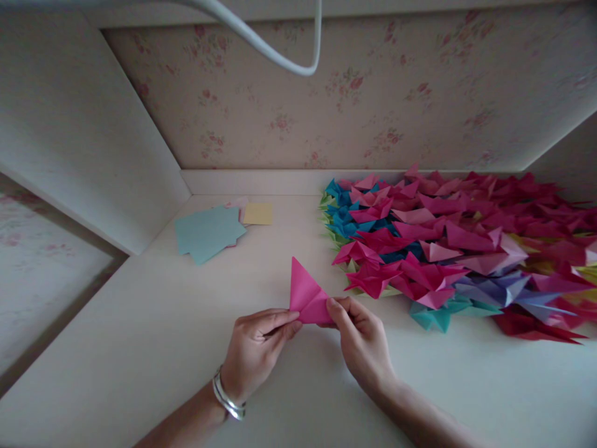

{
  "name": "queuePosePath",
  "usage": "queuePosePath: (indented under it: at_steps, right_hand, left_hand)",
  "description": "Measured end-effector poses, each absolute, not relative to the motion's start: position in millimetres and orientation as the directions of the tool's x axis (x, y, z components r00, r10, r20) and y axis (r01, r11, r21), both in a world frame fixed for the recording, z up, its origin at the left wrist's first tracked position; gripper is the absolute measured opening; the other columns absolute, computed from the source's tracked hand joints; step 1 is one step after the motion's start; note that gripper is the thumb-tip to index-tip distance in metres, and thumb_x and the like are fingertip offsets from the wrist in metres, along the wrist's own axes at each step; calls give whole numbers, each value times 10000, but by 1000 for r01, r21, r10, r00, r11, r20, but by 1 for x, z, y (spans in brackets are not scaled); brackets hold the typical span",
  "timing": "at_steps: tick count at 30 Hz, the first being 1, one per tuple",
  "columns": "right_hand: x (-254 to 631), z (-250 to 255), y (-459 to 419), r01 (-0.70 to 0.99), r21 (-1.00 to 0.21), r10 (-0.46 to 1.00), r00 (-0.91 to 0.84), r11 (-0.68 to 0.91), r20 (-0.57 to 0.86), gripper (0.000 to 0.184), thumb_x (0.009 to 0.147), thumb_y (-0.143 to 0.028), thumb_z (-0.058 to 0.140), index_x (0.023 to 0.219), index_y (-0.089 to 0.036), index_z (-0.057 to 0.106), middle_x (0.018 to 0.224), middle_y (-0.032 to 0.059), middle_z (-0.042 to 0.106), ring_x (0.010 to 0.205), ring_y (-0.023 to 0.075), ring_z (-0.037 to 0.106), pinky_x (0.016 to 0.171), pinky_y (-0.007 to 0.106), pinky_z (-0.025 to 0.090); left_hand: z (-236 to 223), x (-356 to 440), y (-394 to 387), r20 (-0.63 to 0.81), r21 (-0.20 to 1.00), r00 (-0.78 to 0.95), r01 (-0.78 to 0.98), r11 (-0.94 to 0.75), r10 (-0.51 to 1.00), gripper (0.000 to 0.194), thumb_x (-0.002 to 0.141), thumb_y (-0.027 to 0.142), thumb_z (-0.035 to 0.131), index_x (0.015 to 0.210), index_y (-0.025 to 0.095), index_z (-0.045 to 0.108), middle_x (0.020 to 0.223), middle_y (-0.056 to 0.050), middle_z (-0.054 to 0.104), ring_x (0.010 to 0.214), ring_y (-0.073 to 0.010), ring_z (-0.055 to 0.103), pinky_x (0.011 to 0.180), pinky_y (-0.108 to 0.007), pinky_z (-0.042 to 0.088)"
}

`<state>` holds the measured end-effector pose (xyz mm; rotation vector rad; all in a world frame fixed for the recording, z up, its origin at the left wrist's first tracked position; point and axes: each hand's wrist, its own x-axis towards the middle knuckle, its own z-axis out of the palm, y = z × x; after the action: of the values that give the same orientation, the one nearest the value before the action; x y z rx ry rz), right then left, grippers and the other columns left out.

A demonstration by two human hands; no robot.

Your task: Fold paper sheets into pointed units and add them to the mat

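Observation:
A bright pink sheet of origami paper [308, 291], folded into a triangular shape with a crease across it, is held up between both hands over the white table. My left hand [261, 345], with silver bangles at the wrist, pinches its lower left corner. On the lower right edge, my right hand [359, 333] grips the paper between thumb and curled fingers. The fingertips behind the paper are partly hidden.
Many folded paper pieces [420, 236] in pink, blue, green and purple cover the table's right side. Light blue paper sheets [208, 231] and a small yellow sheet [258, 213] lie at the back left. A white cable [275, 56] hangs overhead.

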<state>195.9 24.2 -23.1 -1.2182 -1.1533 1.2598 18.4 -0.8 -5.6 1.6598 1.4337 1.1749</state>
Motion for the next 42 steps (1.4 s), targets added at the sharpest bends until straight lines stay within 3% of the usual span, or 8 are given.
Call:
queuePosePath:
  at_steps: [6, 14, 21, 25, 28, 30, 35, 42]
  right_hand:
    - [197, -26, 22, -57, -997, 998, -8, -58, -57, 393, 928, -442, 587, 629, -194, 522, 612, -5, 584, 595, 152, 529, 555, 253, 417]
    - [196, -25, 20, -32, -999, 999, -26, -35, -34, 411, 944, -423, 579, 613, -201, 475, 592, -13, 568, 569, 134, 494, 536, 246, 383]
    - [192, -23, 19, -175, -983, 998, -40, -61, -55, 279, 894, -406, 672, 771, -213, 513, 621, -33, 619, 583, 140, 597, 575, 247, 498]
    - [191, -21, 21, -250, -966, 996, -67, -73, -57, 243, 892, -399, 681, 930, -230, 510, 620, -53, 634, 569, 128, 595, 566, 229, 514]
    - [193, -21, 22, -222, -974, 996, -75, -54, -38, 208, 900, -383, 672, 962, -214, 568, 674, -25, 669, 617, 132, 615, 578, 220, 507]
    - [195, -21, 22, -200, -978, 996, -82, -59, -44, 204, 900, -378, 670, 987, -203, 612, 709, -6, 684, 647, 141, 628, 592, 224, 515]
    - [197, -20, 24, -74, -995, 994, -94, -69, -62, 232, 900, -383, 658, 1017, -187, 700, 781, 28, 699, 693, 165, 626, 611, 243, 511]
    - [196, -21, 21, -19, -996, 977, -193, -93, -87, 242, 920, -392, 632, 984, -181, 731, 817, 44, 718, 755, 186, 634, 653, 256, 483]
  left_hand:
    - [-3, 24, -2, 218, 902, -18, 386, -195, 976, 132, 845, 184, 701, 862, 223, 827, 781, -51, 805, 612, -176, 731, 620, -245, 609]
    - [2, 26, -5, 187, 919, -39, 359, -161, 982, 134, 840, 187, 697, 784, 217, 816, 763, -54, 799, 626, -182, 728, 610, -234, 587]
    - [-7, 22, -7, 85, 956, -118, 290, -47, 989, 170, 832, 247, 725, 678, 178, 715, 660, -34, 746, 587, -165, 677, 572, -223, 537]
    - [-7, 21, -5, -4, 984, -123, 179, 26, 992, 128, 838, 278, 729, 916, 178, 712, 667, -5, 733, 598, -146, 672, 594, -212, 539]
    - [-5, 21, -2, -117, 989, -113, 77, 126, 987, 493, 843, 308, 733, 1291, 171, 577, 663, 20, 728, 622, -141, 672, 626, -214, 550]
    - [-4, 21, 1, -205, 977, -67, 36, 208, 976, 620, 848, 340, 728, 1398, 160, 506, 704, 6, 746, 655, -146, 679, 636, -220, 561]
    - [-5, 20, 3, -282, 959, 86, 11, 283, 955, 304, 890, 396, 663, 1057, 161, 758, 860, -67, 772, 758, -184, 703, 631, -238, 591]
    - [-5, 20, 1, -238, 971, 55, 38, 236, 970, 244, 867, 393, 689, 828, 166, 769, 746, -51, 751, 672, -179, 699, 585, -222, 579]
